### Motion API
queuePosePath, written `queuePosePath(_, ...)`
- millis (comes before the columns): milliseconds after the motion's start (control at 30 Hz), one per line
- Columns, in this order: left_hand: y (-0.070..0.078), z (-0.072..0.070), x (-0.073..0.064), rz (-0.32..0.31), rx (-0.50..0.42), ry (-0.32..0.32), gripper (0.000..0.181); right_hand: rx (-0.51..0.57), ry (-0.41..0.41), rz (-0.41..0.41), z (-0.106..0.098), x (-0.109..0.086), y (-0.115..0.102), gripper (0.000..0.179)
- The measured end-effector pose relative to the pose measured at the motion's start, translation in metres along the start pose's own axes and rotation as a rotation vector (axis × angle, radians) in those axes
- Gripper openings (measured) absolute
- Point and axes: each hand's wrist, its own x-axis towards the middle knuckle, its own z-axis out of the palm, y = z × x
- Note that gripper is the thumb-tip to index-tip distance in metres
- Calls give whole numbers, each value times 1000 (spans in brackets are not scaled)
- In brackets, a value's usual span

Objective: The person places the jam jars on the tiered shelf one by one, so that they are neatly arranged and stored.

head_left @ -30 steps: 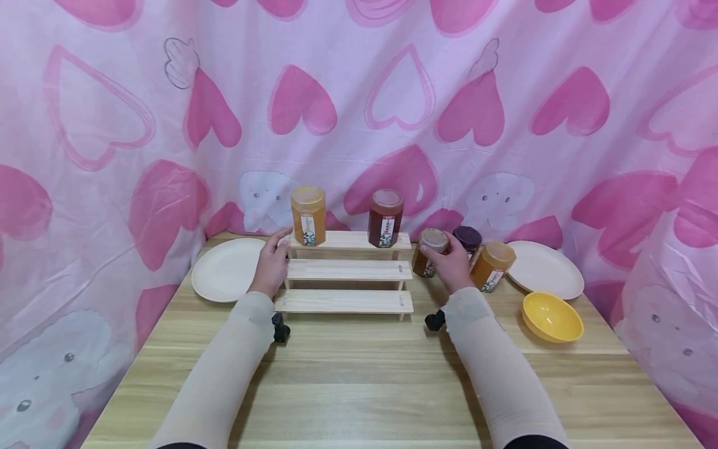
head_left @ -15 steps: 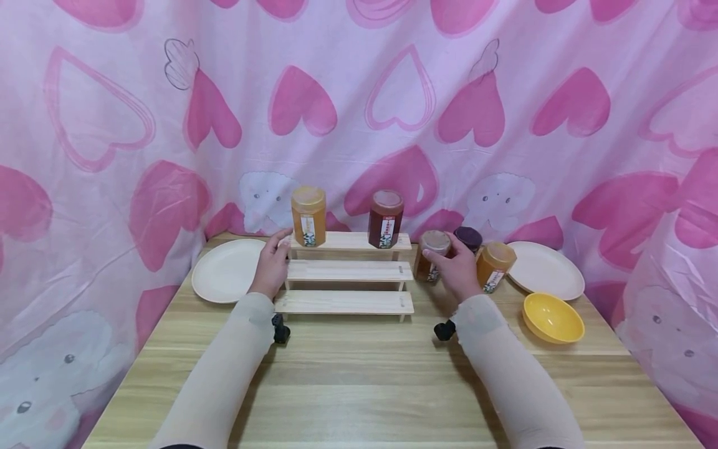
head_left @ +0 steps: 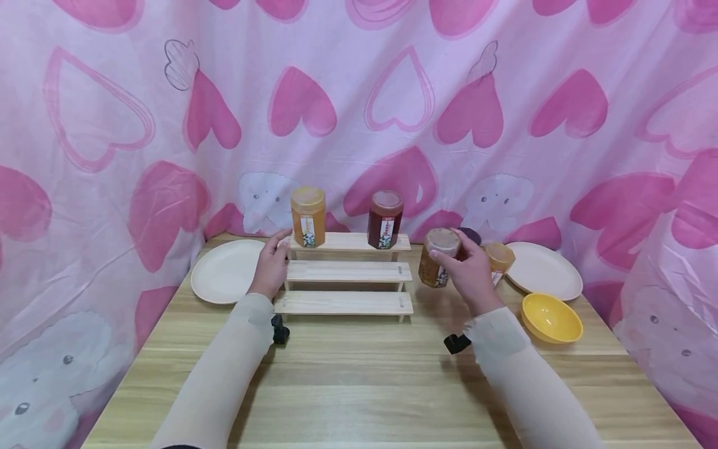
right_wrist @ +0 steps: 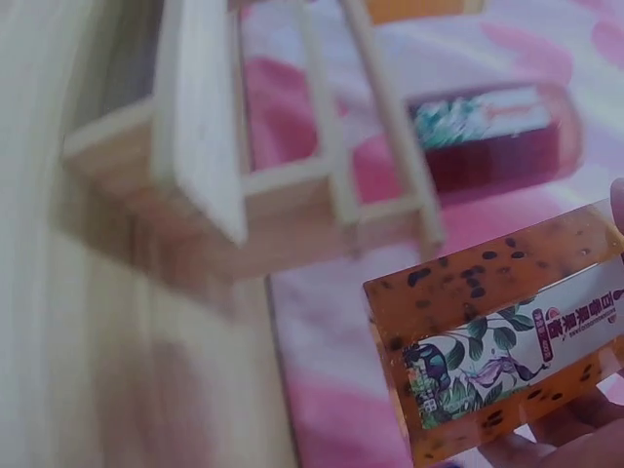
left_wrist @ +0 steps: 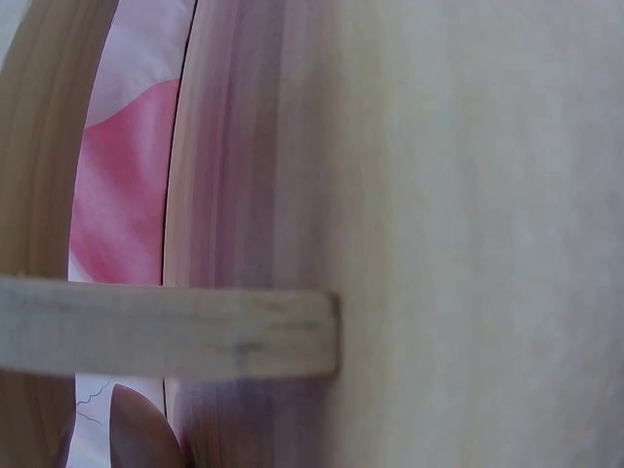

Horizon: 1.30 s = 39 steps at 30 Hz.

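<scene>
Pink-and-white curtain (head_left: 359, 37) behind and down both sides, printed with hearts and pale animal faces. In front of it, the wood-grain bench (head_left: 359, 380).

Three-step wooden rack (head_left: 343, 270) stands toward the rear of the bench, its shelves rising to the back. Two pale sleeves (head_left: 215, 374) reach in from the near edge. White plate (head_left: 224, 274) lies left of the rack; a second white plate (head_left: 543, 269) lies far right. Yellow bowl (head_left: 552, 318) just in front of that second one.

Left hand (head_left: 272, 265) at the rack's left end, fingers touching the top shelf's edge; cannot tell how far its grip is closed. Right hand (head_left: 473, 274) has its grip closed round an amber jar (head_left: 430, 268), thumb on the near side, fingers on the far side. This jar is just right of the rack, apart from it, slightly tilted, seemingly off the bench.

Top shelf: golden jar (head_left: 308, 215) toward the left end, dark red jar (head_left: 384, 218) toward the right, both upright. Behind the right hand, partly hidden: dark-lidded jar (head_left: 470, 235) and orange jar (head_left: 501, 255).

Small black camera (head_left: 280, 330) on each wrist. Held jar's label (right_wrist: 507, 361) shows leaves and purple shapes. Smallest: dark seeds (right_wrist: 478, 278) scattered through its contents.
</scene>
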Motion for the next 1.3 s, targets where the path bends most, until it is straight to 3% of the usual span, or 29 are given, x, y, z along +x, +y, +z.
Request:
queuePosePath(267, 0, -1, 0, -5, 0, -5, 43, 65, -76, 1, 9, -23, -30, 76)
queuePosePath(533, -1, -1, -1, -12, 16, -9, 44, 139, -96, -52, 38, -37, -37, 68)
queuePosePath(933, 1, 0, -2, 7, -2, 3, 41, 247, -91, -83, 88, -44, -44, 74)
queuePosePath(1300, -1, -1, 0, 8, 4, -4, 43, 247, -79, -110, 128, -41, -45, 75)
